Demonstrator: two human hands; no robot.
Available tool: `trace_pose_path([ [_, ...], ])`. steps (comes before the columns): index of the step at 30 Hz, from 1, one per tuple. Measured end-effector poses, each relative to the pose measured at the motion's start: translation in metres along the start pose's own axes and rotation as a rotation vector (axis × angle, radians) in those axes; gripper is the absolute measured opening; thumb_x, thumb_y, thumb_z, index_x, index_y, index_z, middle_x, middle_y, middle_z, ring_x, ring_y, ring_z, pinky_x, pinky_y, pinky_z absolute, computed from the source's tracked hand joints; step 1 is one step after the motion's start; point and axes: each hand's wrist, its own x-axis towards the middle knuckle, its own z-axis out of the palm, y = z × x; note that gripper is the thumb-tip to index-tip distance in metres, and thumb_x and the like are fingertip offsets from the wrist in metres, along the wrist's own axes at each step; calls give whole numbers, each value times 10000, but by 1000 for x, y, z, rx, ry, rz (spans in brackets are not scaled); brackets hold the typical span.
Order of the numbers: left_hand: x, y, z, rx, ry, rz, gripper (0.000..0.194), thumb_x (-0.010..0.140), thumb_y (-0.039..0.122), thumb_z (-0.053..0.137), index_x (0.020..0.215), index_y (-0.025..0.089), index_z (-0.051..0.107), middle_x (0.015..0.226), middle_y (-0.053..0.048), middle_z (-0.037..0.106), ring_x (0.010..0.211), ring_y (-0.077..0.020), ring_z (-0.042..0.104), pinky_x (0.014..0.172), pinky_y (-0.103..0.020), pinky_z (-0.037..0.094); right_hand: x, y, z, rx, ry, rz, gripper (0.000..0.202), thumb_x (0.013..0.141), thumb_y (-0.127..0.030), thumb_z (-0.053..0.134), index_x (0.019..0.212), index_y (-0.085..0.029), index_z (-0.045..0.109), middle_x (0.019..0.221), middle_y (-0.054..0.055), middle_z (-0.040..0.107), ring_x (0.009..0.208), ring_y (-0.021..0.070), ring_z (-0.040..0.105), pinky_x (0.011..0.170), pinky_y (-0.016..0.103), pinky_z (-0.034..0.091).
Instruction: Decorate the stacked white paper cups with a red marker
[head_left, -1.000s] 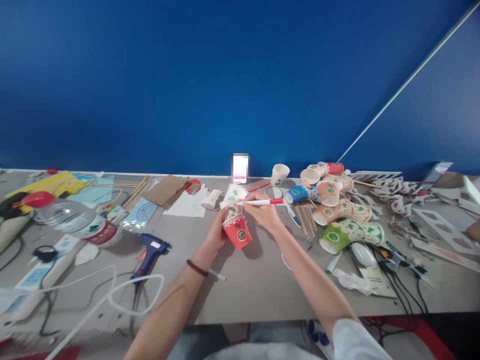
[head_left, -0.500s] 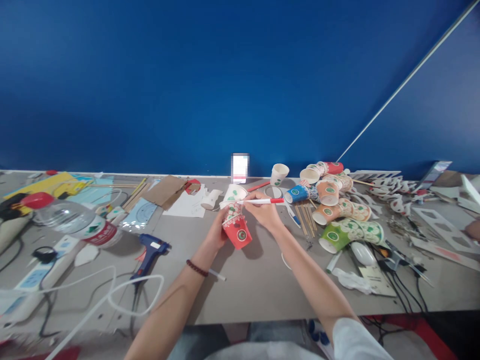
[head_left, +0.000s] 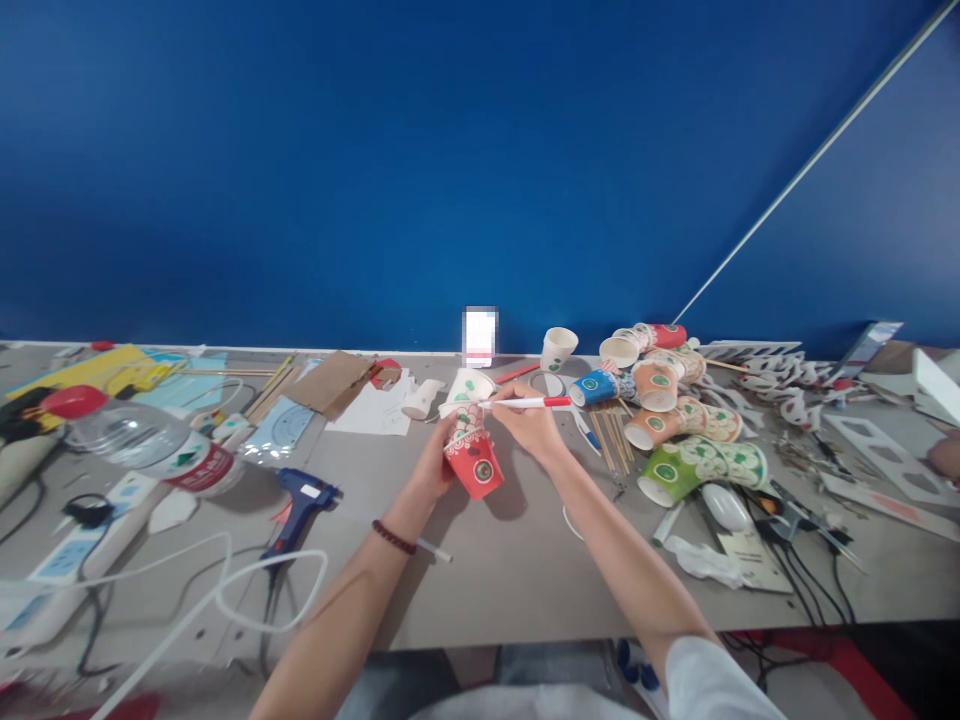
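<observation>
My left hand (head_left: 436, 460) is wrapped round a joined pair of paper cups, a red one (head_left: 475, 468) at the near end and a white one (head_left: 471, 386) with green print at the far end. The cups tilt above the table. In my right hand (head_left: 525, 420) is a white marker pen (head_left: 534, 403) with a red end, held like a pencil. Its tip side reaches the cups near where they meet; the exact contact is too small to make out. A bead bracelet (head_left: 394, 537) circles my left wrist.
At left lie a water bottle (head_left: 150, 440), a blue glue gun (head_left: 300, 510), a power strip (head_left: 82, 550) and cables. Several patterned paper cups (head_left: 667, 475) lie at right beside wooden sticks (head_left: 616, 440). A lone white cup (head_left: 559, 349) stands near the blue wall (head_left: 450, 180).
The marker pen has shifted very slightly to the right in my right hand. The cups and my left hand stay almost where they were.
</observation>
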Motion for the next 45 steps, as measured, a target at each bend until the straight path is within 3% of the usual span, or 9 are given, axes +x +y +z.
trace_pose_path([
  [12,2,-1,-3,-3,-8,6,376,850,413,569,1054,107,648,811,-132,731,738,-264,718,758,-384,562,-1,-1,1,-21,23,4,66,691,-204,596,634,-218,565,662,-19,639,633,160,594,594,283,447],
  [27,1,-1,-1,-48,6,5,340,876,389,543,1038,112,654,792,-117,732,724,-251,719,739,-376,571,-1,0,3,66,-3,55,84,679,-172,593,635,-225,545,709,0,691,792,216,712,637,286,502],
  [36,8,-3,-7,-107,-90,74,374,869,433,580,1032,106,664,828,-122,732,751,-238,712,793,-388,570,1,4,5,152,65,99,56,702,-222,624,661,-222,586,705,-19,644,719,165,642,699,298,518],
  [45,6,1,-3,-82,-22,47,393,847,454,553,951,101,692,738,-106,714,663,-231,686,726,-381,576,2,-2,4,246,78,133,50,675,-236,647,658,-221,603,705,-22,623,720,165,628,733,317,520],
])
